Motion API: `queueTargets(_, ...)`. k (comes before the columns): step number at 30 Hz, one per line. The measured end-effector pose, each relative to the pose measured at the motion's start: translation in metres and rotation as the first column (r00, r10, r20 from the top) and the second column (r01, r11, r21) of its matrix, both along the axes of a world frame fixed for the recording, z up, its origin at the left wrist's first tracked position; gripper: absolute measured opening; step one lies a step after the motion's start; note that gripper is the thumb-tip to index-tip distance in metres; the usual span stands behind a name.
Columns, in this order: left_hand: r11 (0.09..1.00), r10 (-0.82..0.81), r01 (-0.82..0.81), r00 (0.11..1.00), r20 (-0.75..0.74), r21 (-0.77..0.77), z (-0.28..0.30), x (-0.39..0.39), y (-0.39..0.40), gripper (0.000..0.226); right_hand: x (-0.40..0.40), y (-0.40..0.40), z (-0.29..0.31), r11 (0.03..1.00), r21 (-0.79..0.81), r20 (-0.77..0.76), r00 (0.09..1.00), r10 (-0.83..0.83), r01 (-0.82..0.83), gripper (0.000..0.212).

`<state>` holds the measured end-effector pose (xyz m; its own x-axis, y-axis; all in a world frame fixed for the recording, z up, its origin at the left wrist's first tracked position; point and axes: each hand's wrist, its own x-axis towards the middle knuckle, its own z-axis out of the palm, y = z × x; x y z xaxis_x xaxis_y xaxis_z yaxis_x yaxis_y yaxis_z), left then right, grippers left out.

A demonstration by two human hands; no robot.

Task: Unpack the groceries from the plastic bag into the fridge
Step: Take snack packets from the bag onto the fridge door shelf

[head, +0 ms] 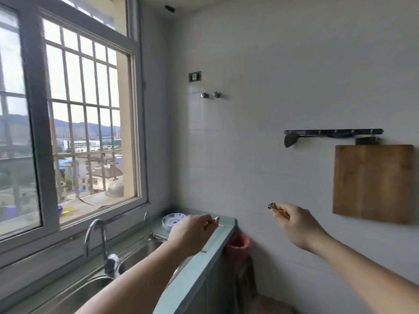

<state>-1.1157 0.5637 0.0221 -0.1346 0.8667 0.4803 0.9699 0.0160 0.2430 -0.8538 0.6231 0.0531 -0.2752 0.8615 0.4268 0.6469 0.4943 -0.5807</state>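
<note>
Fridge and plastic bag lie out of view. Left hand (192, 232) and right hand (297, 225), at 6 o'clock, each pinch a small orange object, unidentifiable; above the worktop (204, 264), either could slip.

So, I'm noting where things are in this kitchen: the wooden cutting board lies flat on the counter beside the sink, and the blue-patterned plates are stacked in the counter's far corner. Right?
Not quite. In the head view, the wooden cutting board hangs on the tiled wall below the hook rail, not on the counter. The blue-patterned plates are stacked in the counter's far corner.
</note>
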Motion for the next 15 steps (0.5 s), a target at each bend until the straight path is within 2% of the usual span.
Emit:
queueTargets(9, 0.936, -0.347, 0.349, 0.936, 0.049, -0.036, 0.013, 0.206, 0.061, 0.043, 0.186, -0.010, -0.007, 0.971, -0.001, -0.010, 0.971, -0.238, 0.238, 0.031)
queueTargets(15, 0.813, -0.577, 0.579, 0.815, 0.049, -0.051, 0.018, 0.320, 0.108, 0.043, 0.303, -0.026, -0.010, 0.866, 0.026, -0.009, 0.866, -0.500, 0.500, 0.033)
